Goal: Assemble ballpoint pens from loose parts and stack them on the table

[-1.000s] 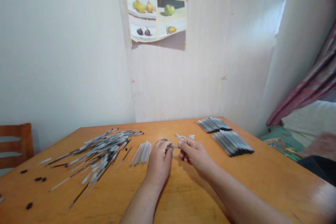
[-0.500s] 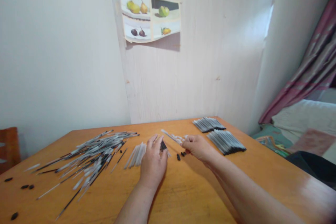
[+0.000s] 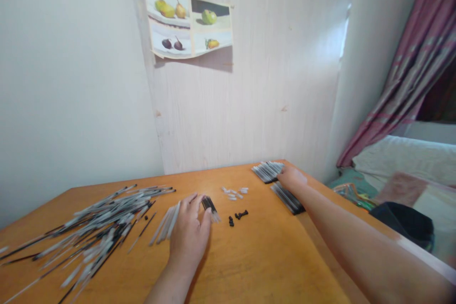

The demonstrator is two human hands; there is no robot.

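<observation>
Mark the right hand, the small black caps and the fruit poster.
right hand (image 3: 291, 176), head view, back of the hand over the pen stacks.
small black caps (image 3: 242, 213), head view, middle of the cluster.
fruit poster (image 3: 190, 23), head view, centre of the sheet.

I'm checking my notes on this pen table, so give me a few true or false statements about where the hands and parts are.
1. The right hand reaches the neat stacks at the table's far right. True.
2. The left hand is lifted high off the table. False: it rests on it, beside a few clear tubes.
3. The loose pile lies on the left. True.
4. The small black caps sit inside a bowl. False: they lie bare on the table.
</observation>
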